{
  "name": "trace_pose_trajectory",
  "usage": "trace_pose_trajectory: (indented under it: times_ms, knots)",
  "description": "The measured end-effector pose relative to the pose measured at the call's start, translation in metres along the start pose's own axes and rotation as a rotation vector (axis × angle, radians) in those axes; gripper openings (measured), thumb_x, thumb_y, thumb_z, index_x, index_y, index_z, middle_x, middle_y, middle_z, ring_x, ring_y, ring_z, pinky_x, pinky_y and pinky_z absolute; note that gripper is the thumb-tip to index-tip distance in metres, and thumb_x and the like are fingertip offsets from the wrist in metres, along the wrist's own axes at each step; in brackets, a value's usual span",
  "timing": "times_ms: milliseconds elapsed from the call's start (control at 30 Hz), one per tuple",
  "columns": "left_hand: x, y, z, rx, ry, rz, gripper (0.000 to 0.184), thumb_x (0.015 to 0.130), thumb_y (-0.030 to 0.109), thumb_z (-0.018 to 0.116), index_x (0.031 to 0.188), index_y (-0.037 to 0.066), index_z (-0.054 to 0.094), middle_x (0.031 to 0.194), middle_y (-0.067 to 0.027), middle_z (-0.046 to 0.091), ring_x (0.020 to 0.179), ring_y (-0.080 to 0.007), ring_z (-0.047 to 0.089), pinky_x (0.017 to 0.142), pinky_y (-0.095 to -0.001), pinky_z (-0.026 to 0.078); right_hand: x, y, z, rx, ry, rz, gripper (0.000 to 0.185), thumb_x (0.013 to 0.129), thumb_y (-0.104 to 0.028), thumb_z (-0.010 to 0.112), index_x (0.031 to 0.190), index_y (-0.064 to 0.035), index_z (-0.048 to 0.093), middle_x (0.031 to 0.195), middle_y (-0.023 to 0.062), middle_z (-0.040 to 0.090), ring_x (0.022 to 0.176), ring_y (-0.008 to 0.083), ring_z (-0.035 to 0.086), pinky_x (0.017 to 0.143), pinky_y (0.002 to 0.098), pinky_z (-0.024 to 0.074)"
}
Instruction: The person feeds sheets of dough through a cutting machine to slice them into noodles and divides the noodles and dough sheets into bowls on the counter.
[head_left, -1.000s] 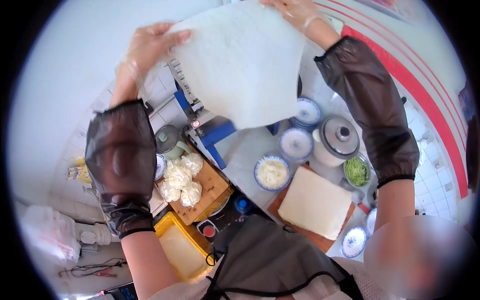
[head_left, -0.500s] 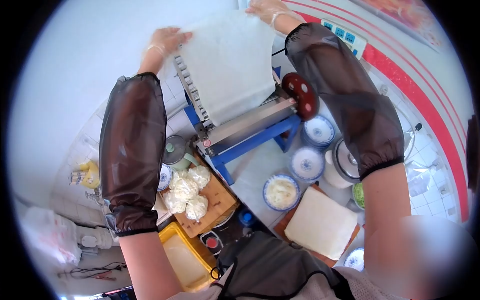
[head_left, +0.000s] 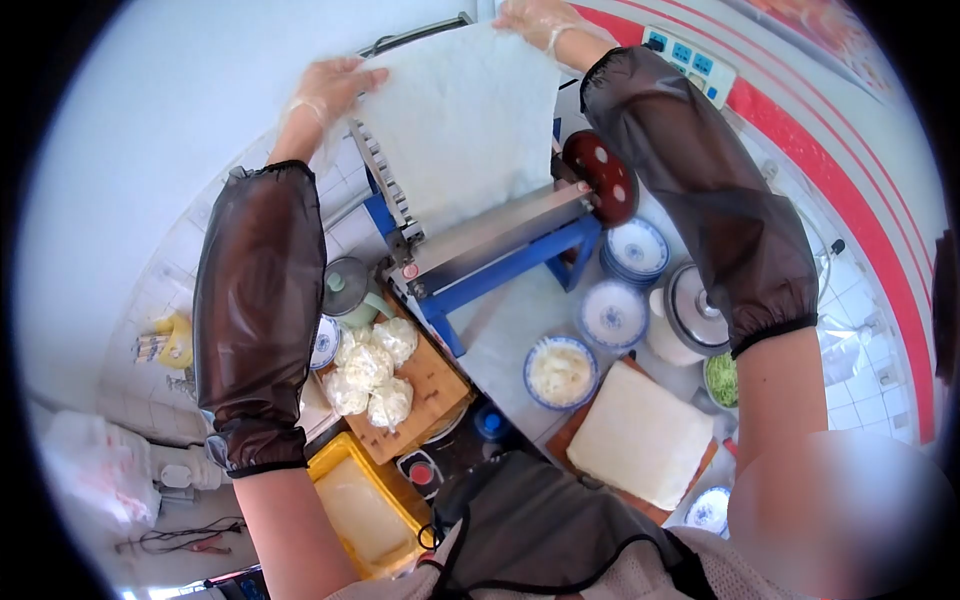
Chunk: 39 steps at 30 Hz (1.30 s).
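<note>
A wide, thin white dough sheet stretches between my two hands over a dough roller machine with a blue frame. My left hand, in a clear plastic glove, pinches the sheet's far left corner. At the far right corner my right hand, gloved the same way, has its fingers closed on the sheet and is partly cut off by the frame's top. The sheet's near end lies behind the machine's metal front bar, covering most of the rollers. A dark red wheel is on the machine's right side.
Bagged white shreds lie on a wooden board at left, above a yellow tub. Stacked blue-and-white bowls, a bowl of white shreds, a lidded pot and stacked white sheets stand at right.
Both hands keep their hold on the dough sheet. The view has shifted slightly, and a dark metal bar behind the sheet's far edge now shows. The sheet looks a little flatter.
</note>
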<state>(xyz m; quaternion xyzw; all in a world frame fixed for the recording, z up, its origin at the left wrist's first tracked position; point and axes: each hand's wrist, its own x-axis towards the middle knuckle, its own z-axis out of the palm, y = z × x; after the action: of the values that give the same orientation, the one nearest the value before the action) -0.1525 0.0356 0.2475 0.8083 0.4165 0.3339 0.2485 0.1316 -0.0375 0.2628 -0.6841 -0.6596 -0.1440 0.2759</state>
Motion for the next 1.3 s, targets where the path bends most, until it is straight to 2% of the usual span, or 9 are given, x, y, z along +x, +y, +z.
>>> trace_pose_trajectory:
  times_ms: [133,333,433,500,667,733,1033,1233,1300]
  knots:
    - [-0.014,0.002,0.001,-0.009,0.048,0.035,0.055,0.069,0.034,0.075,0.105,-0.005,0.060,0.088,-0.0059,0.065,0.084,-0.0147,0.058,0.077,-0.0279,0.045,0.018,0.023,0.022,-0.133,0.049,-0.217,0.031,0.081,-0.035,0.058,0.087,-0.0047,0.064,0.087,0.0184,0.062,0.082,0.0344,0.059,0.073,0.0412,0.0456]
    - [-0.022,-0.008,0.005,-0.062,0.008,0.042,0.040,0.070,0.032,0.074,0.090,-0.001,0.067,0.083,-0.0062,0.065,0.084,-0.0154,0.059,0.080,-0.0279,0.043,-0.010,-0.004,0.004,-0.029,-0.037,0.022,0.030,0.080,-0.035,0.060,0.085,-0.0052,0.064,0.086,0.0182,0.062,0.081,0.0340,0.059,0.071,0.0418,0.0452]
    - [-0.027,-0.013,0.014,-0.071,0.080,0.082,0.039,0.070,0.032,0.074,0.090,-0.001,0.067,0.081,-0.0063,0.066,0.082,-0.0157,0.059,0.080,-0.0282,0.044,-0.015,-0.006,0.005,-0.027,-0.163,0.118,0.022,0.078,-0.028,0.062,0.083,-0.0065,0.065,0.081,0.0134,0.063,0.076,0.0264,0.059,0.069,0.0373,0.0456]
    - [-0.037,-0.004,0.013,-0.056,0.035,0.049,0.044,0.070,0.032,0.075,0.095,-0.002,0.065,0.085,-0.0079,0.066,0.084,-0.0164,0.059,0.081,-0.0286,0.044,-0.019,0.008,0.022,-0.311,0.117,-0.277,0.028,0.088,-0.031,0.052,0.084,-0.0036,0.057,0.084,0.0172,0.059,0.082,0.0344,0.057,0.071,0.0409,0.0447]
    - [-0.037,-0.019,0.025,-0.045,0.044,-0.006,0.057,0.069,0.033,0.075,0.108,-0.006,0.060,0.098,-0.0127,0.065,0.093,-0.0187,0.059,0.085,-0.0299,0.043,-0.027,0.012,0.031,-0.254,0.056,-0.269,0.032,0.087,-0.035,0.051,0.085,-0.0041,0.058,0.085,0.0175,0.060,0.083,0.0353,0.057,0.071,0.0445,0.0436]
    - [-0.037,-0.027,0.028,-0.008,0.019,0.019,0.067,0.070,0.039,0.073,0.117,-0.005,0.054,0.094,-0.0095,0.065,0.084,-0.0155,0.059,0.075,-0.0277,0.046,-0.032,0.010,0.032,-0.271,0.035,-0.268,0.031,0.087,-0.034,0.051,0.084,-0.0043,0.058,0.085,0.0173,0.060,0.083,0.0355,0.057,0.071,0.0441,0.0438]
    - [-0.057,-0.031,0.045,-0.048,-0.034,-0.022,0.038,0.071,0.032,0.073,0.089,-0.001,0.067,0.078,-0.0063,0.066,0.071,-0.0134,0.057,0.070,-0.0298,0.045,-0.046,0.015,0.059,-0.111,-0.032,-0.162,0.033,0.087,-0.037,0.050,0.086,-0.0052,0.058,0.084,0.0177,0.060,0.083,0.0366,0.056,0.070,0.0439,0.0431]
    - [-0.061,-0.049,0.061,-0.075,-0.035,-0.035,0.041,0.072,0.035,0.072,0.095,0.002,0.067,0.080,-0.0047,0.066,0.072,-0.0114,0.058,0.067,-0.0266,0.046,-0.053,0.022,0.081,-0.024,-0.102,-0.090,0.033,0.087,-0.038,0.051,0.086,-0.0055,0.058,0.082,0.0171,0.060,0.082,0.0369,0.055,0.069,0.0442,0.0422]
    - [-0.066,-0.048,0.064,-0.065,-0.056,-0.057,0.042,0.072,0.035,0.072,0.095,0.001,0.066,0.080,-0.0053,0.066,0.072,-0.0120,0.058,0.067,-0.0271,0.046,-0.055,0.024,0.085,-0.029,-0.155,-0.087,0.032,0.082,-0.038,0.051,0.091,-0.0108,0.063,0.095,0.0144,0.063,0.090,0.0350,0.057,0.079,0.0425,0.0433]
